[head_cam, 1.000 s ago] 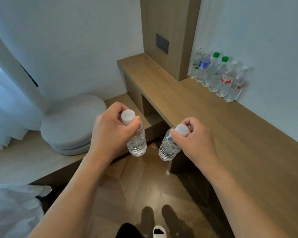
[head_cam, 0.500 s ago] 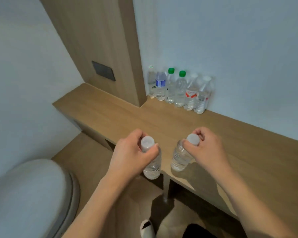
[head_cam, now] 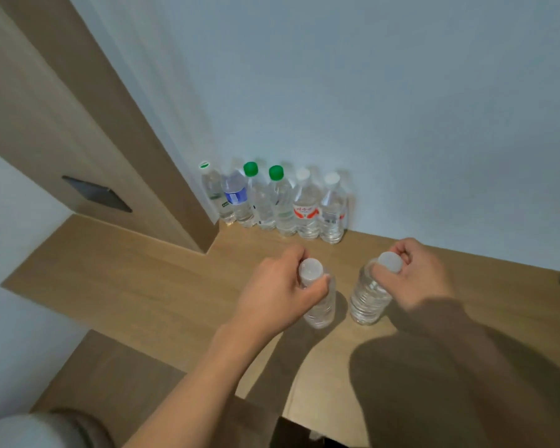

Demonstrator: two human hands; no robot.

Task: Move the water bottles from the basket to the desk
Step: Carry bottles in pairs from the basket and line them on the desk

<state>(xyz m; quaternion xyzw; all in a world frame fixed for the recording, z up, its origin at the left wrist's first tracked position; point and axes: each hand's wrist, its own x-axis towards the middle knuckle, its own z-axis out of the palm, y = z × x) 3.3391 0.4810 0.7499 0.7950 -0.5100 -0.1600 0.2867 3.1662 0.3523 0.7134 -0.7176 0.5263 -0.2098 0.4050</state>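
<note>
My left hand (head_cam: 277,291) grips a clear water bottle (head_cam: 320,302) with a white cap by its neck, upright over the wooden desk (head_cam: 136,279). My right hand (head_cam: 417,274) holds a second clear white-capped bottle (head_cam: 367,297) by its top, tilted slightly, just to the right of the first. Whether their bases touch the desk I cannot tell. A row of several bottles (head_cam: 274,202) stands at the back of the desk against the wall, two of them with green caps. No basket is in view.
A wooden panel (head_cam: 78,124) with a dark wall plate (head_cam: 96,197) rises at the left of the bottle row. A lower wooden ledge (head_cam: 110,383) lies at the bottom left, with a grey round cushion (head_cam: 23,431) at the corner. Bare desk stretches left and right of my hands.
The view has swung toward the desk and wall. Both hands have carried their bottles forward, from over the floor to over the desk, closer to the bottle row.
</note>
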